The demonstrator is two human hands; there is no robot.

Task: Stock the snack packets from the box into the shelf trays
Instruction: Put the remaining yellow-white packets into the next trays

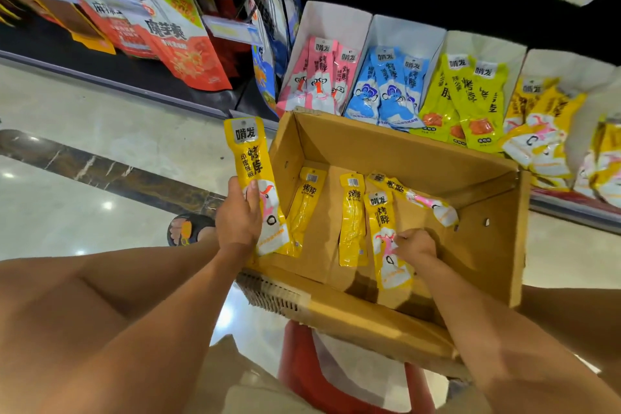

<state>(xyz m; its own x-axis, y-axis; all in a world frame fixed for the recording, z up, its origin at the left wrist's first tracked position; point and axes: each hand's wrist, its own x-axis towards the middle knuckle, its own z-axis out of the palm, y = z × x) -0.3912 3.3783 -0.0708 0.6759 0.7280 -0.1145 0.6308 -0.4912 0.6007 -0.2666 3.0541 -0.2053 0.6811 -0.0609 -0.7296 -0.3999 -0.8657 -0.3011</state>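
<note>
Snack packets lie in the cardboard box; left hand grips one at its left wall, right hand pinches another, likely batching.

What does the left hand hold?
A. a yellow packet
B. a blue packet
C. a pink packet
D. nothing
A: the left hand grips a yellow packet upright beside the box, while the right hand pinches a second packet inside it.
</note>
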